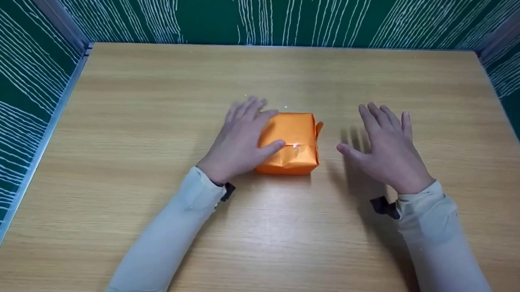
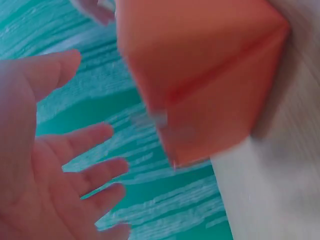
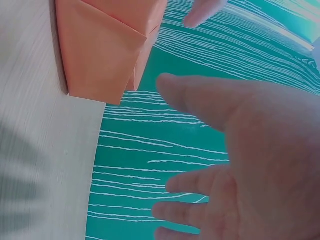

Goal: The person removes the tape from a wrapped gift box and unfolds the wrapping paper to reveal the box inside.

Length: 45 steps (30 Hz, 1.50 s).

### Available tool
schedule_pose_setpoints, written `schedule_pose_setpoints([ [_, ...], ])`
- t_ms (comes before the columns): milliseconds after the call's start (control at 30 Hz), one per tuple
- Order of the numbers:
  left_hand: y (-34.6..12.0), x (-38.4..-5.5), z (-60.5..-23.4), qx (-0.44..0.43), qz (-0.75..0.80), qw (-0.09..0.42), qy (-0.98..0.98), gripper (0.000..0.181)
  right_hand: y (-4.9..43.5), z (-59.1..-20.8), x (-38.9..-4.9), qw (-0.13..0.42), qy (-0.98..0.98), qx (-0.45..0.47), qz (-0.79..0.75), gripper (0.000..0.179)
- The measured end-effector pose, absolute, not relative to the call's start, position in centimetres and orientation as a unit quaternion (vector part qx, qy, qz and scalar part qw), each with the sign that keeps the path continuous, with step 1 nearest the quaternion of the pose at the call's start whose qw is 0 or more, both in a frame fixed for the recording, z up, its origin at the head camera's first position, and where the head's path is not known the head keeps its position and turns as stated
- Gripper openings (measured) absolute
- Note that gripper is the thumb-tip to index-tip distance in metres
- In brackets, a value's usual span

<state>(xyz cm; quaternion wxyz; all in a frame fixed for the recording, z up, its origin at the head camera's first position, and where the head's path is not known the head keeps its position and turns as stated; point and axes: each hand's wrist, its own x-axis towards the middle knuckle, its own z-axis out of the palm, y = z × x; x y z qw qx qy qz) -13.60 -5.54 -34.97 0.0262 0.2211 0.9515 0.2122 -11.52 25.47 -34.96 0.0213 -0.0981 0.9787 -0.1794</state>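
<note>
The orange paper box (image 1: pixel 291 143) sits at the centre of the table (image 1: pixel 157 93). The left hand (image 1: pixel 240 138) rests on its 9 o'clock side, fingers spread. The right hand (image 1: pixel 387 145) hovers at 3 o'clock, spread, holding nothing. Too much pressure from the thumb could dent the thin paper.

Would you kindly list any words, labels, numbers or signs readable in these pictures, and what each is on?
None: no readable text in any view.
The orange paper box is plain.
The table shows only wood grain.
The green walls bear only white lines.
</note>
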Motion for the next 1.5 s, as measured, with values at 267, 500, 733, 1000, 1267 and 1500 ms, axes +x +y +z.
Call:
schedule_pose_setpoints([
  [267,-3.2,-12.7,-37.3,0.231,0.214,0.024,0.949,0.064,25.1,-35.0,-11.6,0.035,0.980,-0.091,-0.171,0.097],
  [500,-2.8,-12.2,-37.8,0.221,0.213,-0.001,0.952,0.059,24.8,-34.9,-11.7,0.037,0.979,-0.099,-0.173,0.093],
  [733,-2.5,-12.3,-37.6,0.207,0.219,0.018,0.953,0.063,24.5,-34.5,-11.6,0.017,0.977,-0.114,-0.181,0.080],
  [1000,-2.2,-12.7,-37.5,0.234,0.220,0.010,0.947,0.062,22.8,-33.3,-11.9,0.030,0.968,-0.146,-0.202,0.046],
  [1267,-2.2,-12.6,-37.3,0.292,0.208,-0.003,0.934,0.042,21.0,-34.1,-12.7,0.029,0.956,-0.202,-0.210,0.032],
  [1500,-2.1,-12.5,-37.6,0.320,0.232,-0.064,0.916,0.024,20.7,-35.1,-12.7,-0.023,0.948,-0.257,-0.185,0.029],
])
